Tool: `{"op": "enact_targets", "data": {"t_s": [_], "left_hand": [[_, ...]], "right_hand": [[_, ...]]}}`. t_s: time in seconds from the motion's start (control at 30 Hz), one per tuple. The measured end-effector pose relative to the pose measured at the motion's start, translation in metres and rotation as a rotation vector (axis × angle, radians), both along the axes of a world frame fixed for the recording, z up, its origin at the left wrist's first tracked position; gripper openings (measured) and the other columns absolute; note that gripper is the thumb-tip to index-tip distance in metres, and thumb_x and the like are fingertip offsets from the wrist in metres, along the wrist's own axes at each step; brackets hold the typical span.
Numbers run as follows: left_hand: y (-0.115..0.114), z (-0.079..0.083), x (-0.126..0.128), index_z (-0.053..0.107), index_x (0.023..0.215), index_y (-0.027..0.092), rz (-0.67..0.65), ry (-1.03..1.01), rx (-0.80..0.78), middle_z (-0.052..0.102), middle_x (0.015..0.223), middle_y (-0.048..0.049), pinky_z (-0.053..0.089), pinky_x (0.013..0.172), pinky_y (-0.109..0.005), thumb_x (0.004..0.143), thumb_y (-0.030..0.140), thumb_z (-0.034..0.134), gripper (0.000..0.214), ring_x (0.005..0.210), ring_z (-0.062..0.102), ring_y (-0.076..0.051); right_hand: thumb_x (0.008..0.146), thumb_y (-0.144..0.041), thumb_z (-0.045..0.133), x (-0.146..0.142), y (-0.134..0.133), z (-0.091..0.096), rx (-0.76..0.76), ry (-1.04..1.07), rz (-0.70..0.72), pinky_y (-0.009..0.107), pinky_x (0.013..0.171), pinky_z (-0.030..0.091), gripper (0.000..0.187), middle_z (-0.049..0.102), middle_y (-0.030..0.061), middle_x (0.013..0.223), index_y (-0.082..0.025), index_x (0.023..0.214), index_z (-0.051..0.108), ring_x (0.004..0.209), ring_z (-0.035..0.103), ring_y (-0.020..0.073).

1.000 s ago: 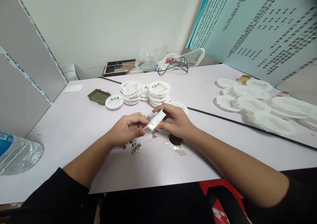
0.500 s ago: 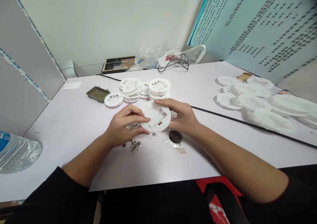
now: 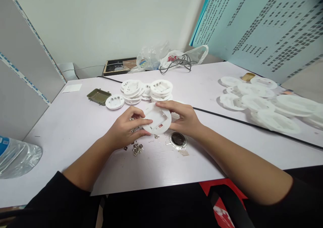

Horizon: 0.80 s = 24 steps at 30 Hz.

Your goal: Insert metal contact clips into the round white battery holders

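Observation:
A round white plastic housing (image 3: 161, 118) with a rectangular battery recess is held up above the table between both hands. My right hand (image 3: 183, 117) grips its right rim, thumb on top and fingers beneath. My left hand (image 3: 127, 127) is closed at the left rim, its index finger reaching into the recess; whether a small clip is under that fingertip I cannot tell. Below my left hand lies a small heap of metal battery contacts (image 3: 137, 148), partly hidden by the hand. One loose contact (image 3: 156, 137) rests under the housing. A dark round disc (image 3: 178, 139) lies beside my right wrist.
Stacked white housings (image 3: 132, 88) stand behind my hands, next to an olive open box (image 3: 99, 96). More white housings (image 3: 259, 103) spread at right beyond a black cable (image 3: 227, 119). A water bottle (image 3: 19, 157) is at the left edge. Plastic bags (image 3: 174, 58) lie at the back.
The housing tilts slightly differently in my hands, with its recess turned a little. Both hands keep their hold; the whole view has shifted slightly.

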State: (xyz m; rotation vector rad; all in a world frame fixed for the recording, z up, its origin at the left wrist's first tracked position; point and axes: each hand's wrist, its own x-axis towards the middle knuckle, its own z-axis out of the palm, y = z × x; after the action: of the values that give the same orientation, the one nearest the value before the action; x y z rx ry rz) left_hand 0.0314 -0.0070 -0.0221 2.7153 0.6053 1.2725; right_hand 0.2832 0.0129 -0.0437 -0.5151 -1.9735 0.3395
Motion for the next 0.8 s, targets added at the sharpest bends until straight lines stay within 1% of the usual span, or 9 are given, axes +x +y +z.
{"op": "enact_targets", "data": {"t_s": [0.1, 0.17, 0.23, 0.3, 0.37, 0.43, 0.53, 0.63, 0.8], "left_hand": [[0.0001, -0.0001, -0.0022, 0.072, 0.119, 0.025, -0.008, 0.088, -0.044, 0.058, 0.103, -0.0063, 0.056, 0.072, -0.033, 0.093, 0.034, 0.073, 0.027, 0.086, 0.058, -0.018], [-0.0009, 0.0009, -0.0024, 0.071, 0.118, 0.023, -0.003, 0.14, -0.063, 0.058, 0.103, -0.0068, 0.056, 0.072, -0.032, 0.097, 0.026, 0.067, 0.022, 0.086, 0.058, -0.018], [-0.0019, 0.0023, -0.0016, 0.071, 0.115, 0.022, 0.019, 0.184, -0.06, 0.058, 0.1, -0.0064, 0.054, 0.071, -0.03, 0.1, 0.018, 0.06, 0.019, 0.085, 0.058, -0.017], [-0.0024, 0.0035, -0.0006, 0.072, 0.108, 0.021, 0.053, 0.219, -0.042, 0.059, 0.096, -0.0055, 0.053, 0.07, -0.029, 0.1, 0.014, 0.056, 0.019, 0.083, 0.056, -0.017], [-0.0022, 0.004, -0.0003, 0.072, 0.102, 0.022, 0.091, 0.261, -0.029, 0.06, 0.094, -0.0051, 0.051, 0.071, -0.03, 0.1, 0.016, 0.056, 0.017, 0.081, 0.055, -0.017], [-0.0017, 0.0038, -0.0006, 0.071, 0.101, 0.021, 0.11, 0.302, -0.039, 0.06, 0.094, -0.0054, 0.05, 0.072, -0.031, 0.1, 0.018, 0.055, 0.016, 0.082, 0.055, -0.018], [-0.001, 0.0028, -0.0011, 0.068, 0.102, 0.02, 0.113, 0.339, -0.054, 0.059, 0.094, -0.0055, 0.048, 0.071, -0.031, 0.101, 0.021, 0.055, 0.013, 0.081, 0.053, -0.019], [-0.0007, 0.0017, -0.001, 0.066, 0.098, 0.019, 0.124, 0.366, -0.037, 0.057, 0.091, -0.0049, 0.044, 0.068, -0.03, 0.101, 0.021, 0.054, 0.012, 0.078, 0.051, -0.019], [-0.0002, 0.0, -0.001, 0.065, 0.097, 0.018, 0.127, 0.387, -0.006, 0.057, 0.089, -0.0047, 0.043, 0.066, -0.029, 0.1, 0.02, 0.055, 0.011, 0.077, 0.049, -0.018]], "right_hand": [[0.087, -0.027, 0.08, -0.001, -0.0004, 0.0, 0.039, -0.022, 0.019, 0.035, 0.08, 0.067, 0.055, 0.075, 0.0053, 0.126, -0.034, 0.139, 0.064, 0.111, 0.073, 0.0235], [0.09, -0.021, 0.076, -0.0016, -0.0015, 0.0003, 0.06, -0.06, 0.048, 0.034, 0.083, 0.066, 0.053, 0.074, 0.0062, 0.126, -0.033, 0.14, 0.063, 0.114, 0.072, 0.0229], [0.091, -0.015, 0.071, -0.0019, -0.0027, 0.0002, 0.071, -0.101, 0.072, 0.034, 0.087, 0.065, 0.051, 0.073, 0.0074, 0.128, -0.031, 0.139, 0.063, 0.116, 0.071, 0.0225], [0.092, -0.013, 0.068, -0.0017, -0.0032, -0.0003, 0.075, -0.134, 0.082, 0.034, 0.09, 0.064, 0.048, 0.072, 0.0081, 0.129, -0.029, 0.137, 0.064, 0.118, 0.07, 0.0225], [0.093, -0.012, 0.065, -0.0016, -0.003, -0.0006, 0.087, -0.163, 0.088, 0.035, 0.093, 0.064, 0.045, 0.071, 0.008, 0.13, -0.029, 0.135, 0.065, 0.119, 0.07, 0.0223], [0.094, -0.012, 0.063, -0.0017, -0.0026, -0.0003, 0.104, -0.183, 0.096, 0.036, 0.095, 0.063, 0.042, 0.07, 0.008, 0.13, -0.029, 0.133, 0.065, 0.12, 0.069, 0.0221], [0.096, -0.013, 0.062, -0.003, -0.0026, 0.001, 0.122, -0.195, 0.119, 0.036, 0.093, 0.064, 0.04, 0.07, 0.0089, 0.13, -0.028, 0.134, 0.064, 0.118, 0.07, 0.0216], [0.099, -0.018, 0.063, -0.0046, -0.0034, 0.0012, 0.129, -0.199, 0.141, 0.037, 0.093, 0.064, 0.038, 0.069, 0.01, 0.129, -0.028, 0.135, 0.062, 0.118, 0.07, 0.0218], [0.1, -0.02, 0.062, -0.0055, -0.0045, -0.0011, 0.094, -0.194, 0.167, 0.039, 0.096, 0.062, 0.035, 0.067, 0.0122, 0.13, -0.026, 0.134, 0.062, 0.122, 0.067, 0.0229]]}}
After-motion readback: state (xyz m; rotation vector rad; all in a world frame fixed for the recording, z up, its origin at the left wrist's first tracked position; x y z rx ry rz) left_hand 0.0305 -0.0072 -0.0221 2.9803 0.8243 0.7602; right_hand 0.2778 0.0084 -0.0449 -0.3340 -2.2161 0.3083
